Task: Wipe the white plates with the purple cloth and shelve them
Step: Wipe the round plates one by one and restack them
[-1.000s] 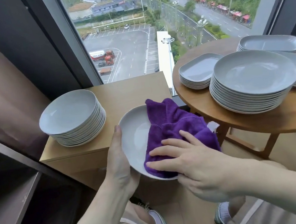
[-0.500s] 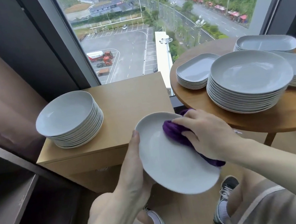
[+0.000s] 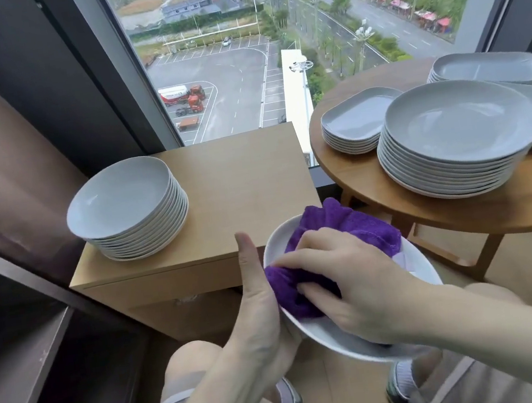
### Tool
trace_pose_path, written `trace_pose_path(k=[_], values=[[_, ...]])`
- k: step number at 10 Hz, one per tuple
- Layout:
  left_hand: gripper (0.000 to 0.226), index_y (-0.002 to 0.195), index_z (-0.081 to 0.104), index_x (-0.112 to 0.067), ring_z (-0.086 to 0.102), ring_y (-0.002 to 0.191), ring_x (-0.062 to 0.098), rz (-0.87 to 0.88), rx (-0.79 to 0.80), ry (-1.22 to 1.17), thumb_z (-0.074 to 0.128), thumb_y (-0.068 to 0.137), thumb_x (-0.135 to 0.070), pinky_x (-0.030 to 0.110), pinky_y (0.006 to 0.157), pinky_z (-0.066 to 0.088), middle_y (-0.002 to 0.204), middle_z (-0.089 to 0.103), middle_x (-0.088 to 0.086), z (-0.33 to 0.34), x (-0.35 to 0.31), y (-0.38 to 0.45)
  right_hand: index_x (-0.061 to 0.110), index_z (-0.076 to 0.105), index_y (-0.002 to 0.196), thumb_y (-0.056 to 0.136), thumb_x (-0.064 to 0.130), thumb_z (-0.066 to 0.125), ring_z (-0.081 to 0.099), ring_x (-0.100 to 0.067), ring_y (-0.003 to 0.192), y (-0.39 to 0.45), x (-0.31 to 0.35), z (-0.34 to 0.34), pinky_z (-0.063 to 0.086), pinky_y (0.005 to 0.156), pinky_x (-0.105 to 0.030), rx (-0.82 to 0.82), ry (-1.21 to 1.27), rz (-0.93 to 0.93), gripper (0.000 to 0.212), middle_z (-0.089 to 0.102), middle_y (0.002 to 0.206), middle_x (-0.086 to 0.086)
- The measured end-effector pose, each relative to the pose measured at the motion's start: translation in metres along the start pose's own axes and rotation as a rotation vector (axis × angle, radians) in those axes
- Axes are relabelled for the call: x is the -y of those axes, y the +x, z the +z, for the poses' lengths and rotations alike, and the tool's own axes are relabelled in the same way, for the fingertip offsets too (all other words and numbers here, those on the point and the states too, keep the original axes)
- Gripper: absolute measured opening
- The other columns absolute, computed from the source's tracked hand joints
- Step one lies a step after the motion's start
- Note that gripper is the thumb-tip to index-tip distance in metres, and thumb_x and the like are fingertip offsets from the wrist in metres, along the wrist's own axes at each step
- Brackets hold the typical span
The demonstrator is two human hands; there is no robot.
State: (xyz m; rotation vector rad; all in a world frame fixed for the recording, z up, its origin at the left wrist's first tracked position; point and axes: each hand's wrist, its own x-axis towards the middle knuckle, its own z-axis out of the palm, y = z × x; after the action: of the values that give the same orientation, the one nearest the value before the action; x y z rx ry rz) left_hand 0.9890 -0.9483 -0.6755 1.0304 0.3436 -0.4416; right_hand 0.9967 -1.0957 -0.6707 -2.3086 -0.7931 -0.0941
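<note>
I hold one white plate [image 3: 329, 331] in front of me, above my knees. My left hand [image 3: 260, 307] grips its left rim, thumb up along the edge and fingers hidden under the plate. My right hand [image 3: 346, 278] presses the purple cloth [image 3: 356, 226] into the plate's bowl, with fingers spread over the cloth and the thumb tucked into its lower fold. The cloth covers most of the plate's inside. A stack of white round plates [image 3: 127, 209] stands on the low wooden cabinet [image 3: 238, 184] to the left.
A round wooden table [image 3: 528, 197] on the right carries a tall stack of round plates [image 3: 456, 139], a stack of squarish plates [image 3: 356, 125] and oblong dishes [image 3: 490, 67] behind. A dark shelf unit [image 3: 24, 351] stands at the left. The window is behind the cabinet.
The plate was turned from tilted, with the cloth at its back edge, to face up. My right hand brought the cloth back onto its inside and moved toward the left rim.
</note>
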Motion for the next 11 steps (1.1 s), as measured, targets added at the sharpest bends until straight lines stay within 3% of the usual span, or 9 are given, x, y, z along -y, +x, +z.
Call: trace_pose_path(k=[2, 3, 4, 5, 6, 7, 8, 10, 11], values=[[0.075, 0.136, 0.064, -0.008, 0.071, 0.113, 0.028, 0.083, -0.051, -0.021, 0.033, 0.101, -0.066, 0.04, 0.09, 0.053, 0.131, 0.071, 0.015, -0.016, -0.019, 0.007, 0.034, 0.066, 0.113, 0.086, 0.027, 0.049, 0.042, -0.004, 0.091, -0.001, 0.008, -0.017, 0.035, 0.092, -0.031, 0.304, -0.11, -0.072, 0.033, 0.04, 0.091, 0.023], [0.067, 0.123, 0.072, -0.014, 0.074, 0.106, 0.029, 0.125, -0.164, 0.065, 0.027, 0.107, -0.061, 0.044, 0.095, 0.052, 0.116, 0.077, 0.013, -0.018, -0.024, 0.009, 0.036, 0.066, 0.113, 0.087, 0.027, 0.05, 0.04, -0.001, 0.095, 0.004, -0.001, -0.026, 0.026, 0.1, -0.025, 0.358, -0.165, -0.035, 0.032, 0.047, 0.096, 0.022], [0.061, 0.12, 0.073, -0.019, 0.074, 0.11, 0.029, 0.149, -0.186, 0.116, 0.032, 0.106, -0.061, 0.05, 0.107, 0.05, 0.115, 0.078, 0.01, -0.022, -0.026, 0.012, 0.037, 0.067, 0.11, 0.089, 0.022, 0.057, 0.044, -0.005, 0.1, 0.008, -0.021, -0.033, 0.025, 0.105, -0.028, 0.365, -0.22, 0.065, 0.028, 0.052, 0.1, 0.019], [0.053, 0.121, 0.073, -0.022, 0.074, 0.109, 0.028, 0.153, -0.151, 0.199, 0.039, 0.104, -0.059, 0.053, 0.108, 0.05, 0.116, 0.078, 0.008, -0.02, -0.026, 0.008, 0.038, 0.068, 0.108, 0.088, 0.023, 0.06, 0.044, -0.006, 0.098, 0.01, -0.044, -0.036, 0.026, 0.106, -0.033, 0.328, -0.301, 0.143, 0.026, 0.048, 0.095, 0.021], [0.052, 0.106, 0.081, -0.021, 0.075, 0.106, 0.026, 0.116, -0.064, 0.293, 0.041, 0.104, -0.054, 0.048, 0.102, 0.053, 0.114, 0.079, 0.008, -0.014, -0.016, 0.001, 0.03, 0.066, 0.108, 0.088, 0.024, 0.06, 0.051, -0.013, 0.096, 0.013, -0.065, -0.035, 0.031, 0.101, -0.038, 0.143, -0.391, 0.191, 0.022, 0.051, 0.098, 0.017], [0.047, 0.097, 0.084, -0.036, 0.075, 0.106, 0.025, 0.077, 0.031, 0.392, 0.042, 0.094, -0.058, 0.051, 0.102, 0.053, 0.111, 0.079, 0.006, -0.002, 0.001, -0.003, 0.018, 0.066, 0.102, 0.084, 0.021, 0.06, 0.059, -0.025, 0.095, 0.015, -0.073, -0.029, 0.039, 0.092, -0.044, -0.083, -0.428, 0.192, 0.019, 0.061, 0.098, 0.002], [0.048, 0.093, 0.084, -0.04, 0.076, 0.105, 0.024, 0.088, 0.064, 0.411, 0.041, 0.09, -0.062, 0.053, 0.105, 0.051, 0.108, 0.08, 0.004, 0.005, 0.011, -0.005, 0.014, 0.066, 0.099, 0.078, 0.019, 0.058, 0.057, -0.023, 0.09, 0.012, -0.063, -0.017, 0.043, 0.086, -0.042, -0.191, -0.374, 0.095, 0.023, 0.061, 0.093, 0.001], [0.054, 0.099, 0.084, -0.032, 0.074, 0.111, 0.023, 0.127, -0.018, 0.308, 0.043, 0.088, -0.064, 0.043, 0.105, 0.052, 0.113, 0.078, 0.012, -0.001, 0.006, 0.002, 0.015, 0.068, 0.102, 0.079, 0.023, 0.05, 0.055, -0.024, 0.085, 0.005, -0.019, -0.002, 0.044, 0.078, -0.041, -0.042, -0.179, -0.086, 0.03, 0.056, 0.093, 0.0], [0.066, 0.111, 0.08, -0.009, 0.072, 0.114, 0.032, 0.172, -0.121, 0.302, 0.049, 0.087, -0.063, 0.048, 0.106, 0.051, 0.114, 0.077, 0.017, -0.011, -0.008, 0.006, 0.018, 0.067, 0.104, 0.083, 0.023, 0.049, 0.048, -0.015, 0.085, -0.001, -0.006, 0.002, 0.041, 0.079, -0.036, 0.127, -0.133, -0.131, 0.028, 0.053, 0.094, 0.005]])
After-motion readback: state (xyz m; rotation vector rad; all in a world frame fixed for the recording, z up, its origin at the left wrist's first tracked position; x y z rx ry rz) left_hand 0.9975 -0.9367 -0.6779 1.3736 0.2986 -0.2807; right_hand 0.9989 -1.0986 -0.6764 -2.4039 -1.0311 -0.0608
